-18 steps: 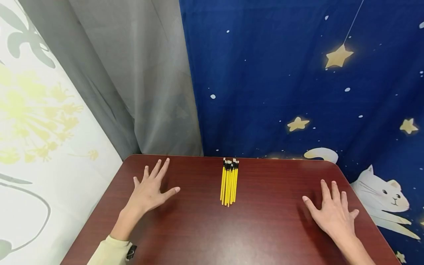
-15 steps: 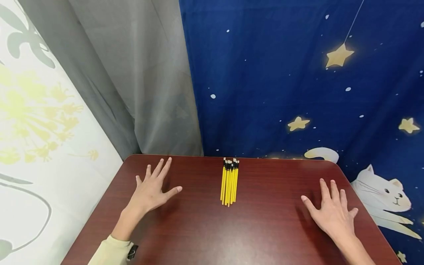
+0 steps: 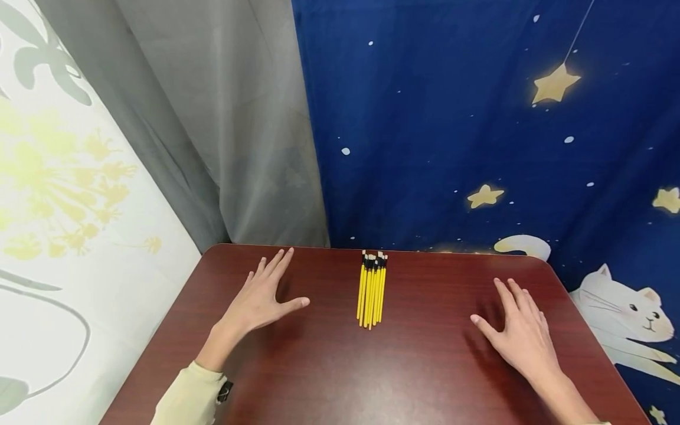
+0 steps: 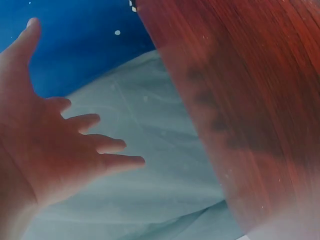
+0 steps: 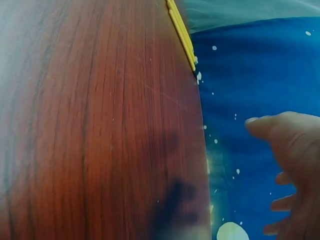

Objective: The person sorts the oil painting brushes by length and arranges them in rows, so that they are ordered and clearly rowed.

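Note:
A bundle of yellow-handled paintbrushes (image 3: 371, 292) lies on the table near its far edge, side by side, black ferrules and pale bristle tips pointing away from me. To its left my left hand (image 3: 259, 300) hovers over the table with fingers spread and holds nothing. My right hand (image 3: 523, 336) is out to the right of the brushes, above the table, fingers extended and thumb apart. In the left wrist view the left hand (image 4: 65, 135) shows its spread fingers. The right wrist view catches the right hand (image 5: 295, 165) and the yellow brush handles (image 5: 181, 35).
The dark red-brown wooden table (image 3: 340, 378) has rounded far corners. Behind it hang a grey curtain (image 3: 265, 130) and a blue curtain (image 3: 414, 118) with stars and a white cat. A white floral-patterned panel (image 3: 69, 236) stands along the left side.
Both hands have moved inward toward the brushes, the left one to the right and the right one to the left. The head view has shifted slightly. The brushes lie as before.

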Tool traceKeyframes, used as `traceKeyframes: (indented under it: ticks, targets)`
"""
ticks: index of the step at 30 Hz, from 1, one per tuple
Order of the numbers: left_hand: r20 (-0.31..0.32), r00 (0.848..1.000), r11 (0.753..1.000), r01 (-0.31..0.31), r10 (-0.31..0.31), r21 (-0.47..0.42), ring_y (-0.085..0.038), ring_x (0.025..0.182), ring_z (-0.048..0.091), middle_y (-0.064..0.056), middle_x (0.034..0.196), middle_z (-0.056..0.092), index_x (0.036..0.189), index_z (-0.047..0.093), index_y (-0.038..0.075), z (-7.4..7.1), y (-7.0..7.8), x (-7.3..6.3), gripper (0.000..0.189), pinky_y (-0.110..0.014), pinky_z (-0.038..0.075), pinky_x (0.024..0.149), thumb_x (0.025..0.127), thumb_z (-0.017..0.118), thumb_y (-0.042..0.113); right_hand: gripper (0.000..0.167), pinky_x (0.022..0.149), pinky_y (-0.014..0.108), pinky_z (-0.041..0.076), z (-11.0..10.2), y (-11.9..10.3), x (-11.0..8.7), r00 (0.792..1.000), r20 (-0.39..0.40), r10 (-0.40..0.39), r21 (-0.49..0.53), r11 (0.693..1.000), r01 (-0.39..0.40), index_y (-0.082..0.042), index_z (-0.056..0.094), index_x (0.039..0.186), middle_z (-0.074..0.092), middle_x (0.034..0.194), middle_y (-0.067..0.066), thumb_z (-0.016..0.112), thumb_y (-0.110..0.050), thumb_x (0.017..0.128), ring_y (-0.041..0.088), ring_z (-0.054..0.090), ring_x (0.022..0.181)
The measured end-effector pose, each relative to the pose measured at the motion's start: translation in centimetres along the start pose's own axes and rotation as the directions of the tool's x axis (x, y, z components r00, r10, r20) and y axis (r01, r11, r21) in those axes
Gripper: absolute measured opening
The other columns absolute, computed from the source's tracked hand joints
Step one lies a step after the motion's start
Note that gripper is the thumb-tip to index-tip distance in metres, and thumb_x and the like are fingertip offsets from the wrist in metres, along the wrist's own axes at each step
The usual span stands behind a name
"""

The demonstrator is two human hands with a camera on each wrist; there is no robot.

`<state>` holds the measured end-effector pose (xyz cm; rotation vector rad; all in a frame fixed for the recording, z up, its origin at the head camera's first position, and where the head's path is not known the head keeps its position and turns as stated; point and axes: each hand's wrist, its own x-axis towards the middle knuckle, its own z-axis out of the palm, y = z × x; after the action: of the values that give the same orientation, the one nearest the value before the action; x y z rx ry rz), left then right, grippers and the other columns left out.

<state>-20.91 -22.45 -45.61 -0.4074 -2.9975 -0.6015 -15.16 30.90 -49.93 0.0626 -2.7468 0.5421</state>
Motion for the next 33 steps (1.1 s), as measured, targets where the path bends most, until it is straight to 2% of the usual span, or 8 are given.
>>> traceKeyframes:
  ticks: [3, 6, 11, 16, 24, 30, 33]
  targets:
    - [0.005, 1.0, 1.0, -0.005, 0.005, -0.021, -0.05, 0.163, 0.017, -0.001, 0.18, 0.015, 0.168, 0.002, 0.045, 0.2, 0.0, 0.5, 0.111, -0.079, 0.023, 0.12, 0.086, 0.068, 0.079, 0.099, 0.103, 0.082, 0.032, 0.5, -0.3, 0.4, 0.998, 0.003, -0.066, -0.008, 0.998, 0.066, -0.011, 0.039, 0.161, 0.04, 0.16, 0.032, 0.09, -0.038, 0.08, 0.062, 0.039, 0.141]
    - [0.026, 1.0, 0.999, 0.004, -0.003, -0.049, -0.049, 0.162, 0.019, -0.003, 0.18, 0.014, 0.168, 0.003, 0.044, 0.5, -0.1, 0.9, 0.11, -0.079, 0.026, 0.118, 0.087, 0.07, 0.074, 0.098, 0.104, 0.08, 0.034, 1.0, -0.6, 0.8, 0.995, 0.008, -0.1, -0.008, 0.995, 0.1, -0.009, 0.042, 0.158, 0.042, 0.158, 0.033, 0.092, -0.031, 0.077, 0.063, 0.041, 0.138]
    - [0.056, 0.998, 0.996, 0.035, -0.031, -0.076, -0.051, 0.159, 0.026, -0.008, 0.179, 0.016, 0.169, 0.006, 0.041, 1.1, -0.2, 1.3, 0.11, -0.076, 0.029, 0.118, 0.087, 0.069, 0.076, 0.094, 0.108, 0.075, 0.036, 1.7, -1.2, 1.3, 0.993, 0.03, -0.113, 0.024, 0.993, 0.112, -0.006, 0.045, 0.156, 0.044, 0.156, 0.033, 0.091, -0.029, 0.078, 0.061, 0.041, 0.14]
    - [0.079, 0.996, 0.994, 0.051, -0.044, -0.099, -0.05, 0.16, 0.026, -0.01, 0.178, 0.018, 0.169, 0.005, 0.044, 2.1, 0.3, 1.3, 0.11, -0.074, 0.029, 0.12, 0.086, 0.067, 0.079, 0.09, 0.11, 0.073, 0.037, 2.4, -1.8, 1.3, 0.988, 0.085, -0.127, 0.027, 0.992, 0.126, -0.006, 0.045, 0.156, 0.044, 0.157, 0.031, 0.089, -0.031, 0.081, 0.058, 0.04, 0.143]
    - [0.133, 0.99, 0.987, 0.069, -0.049, -0.149, -0.049, 0.159, 0.03, -0.017, 0.175, 0.025, 0.171, 0.015, 0.033, 4.0, 2.2, 2.3, 0.107, -0.07, 0.029, 0.123, 0.087, 0.068, 0.076, 0.08, 0.112, 0.071, 0.038, 3.8, -2.9, 1.6, 0.987, 0.109, -0.121, 0.009, 0.993, 0.121, -0.004, 0.047, 0.155, 0.044, 0.158, 0.03, 0.081, -0.036, 0.09, 0.053, 0.039, 0.147]
    - [0.148, 0.989, 0.989, 0.04, -0.019, -0.141, -0.037, 0.155, 0.042, -0.008, 0.175, 0.028, 0.17, 0.017, 0.032, 5.1, 4.2, 3.1, 0.103, -0.059, 0.038, 0.122, 0.09, 0.07, 0.069, 0.079, 0.109, 0.068, 0.042, 4.6, -3.7, 1.7, 0.99, 0.099, -0.1, 0.017, 0.995, 0.098, 0.003, 0.048, 0.152, 0.05, 0.152, 0.029, 0.078, -0.039, 0.092, 0.05, 0.043, 0.142]
    - [0.163, 0.987, 0.991, 0.026, -0.005, -0.13, -0.034, 0.154, 0.045, -0.006, 0.175, 0.03, 0.17, 0.018, 0.031, 5.5, 4.9, 3.5, 0.102, -0.056, 0.04, 0.122, 0.091, 0.07, 0.069, 0.078, 0.105, 0.067, 0.045, 4.9, -4.1, 1.8, 0.993, 0.08, -0.086, 0.025, 0.996, 0.084, 0.001, 0.05, 0.152, 0.053, 0.146, 0.028, 0.079, -0.039, 0.092, 0.048, 0.046, 0.138]
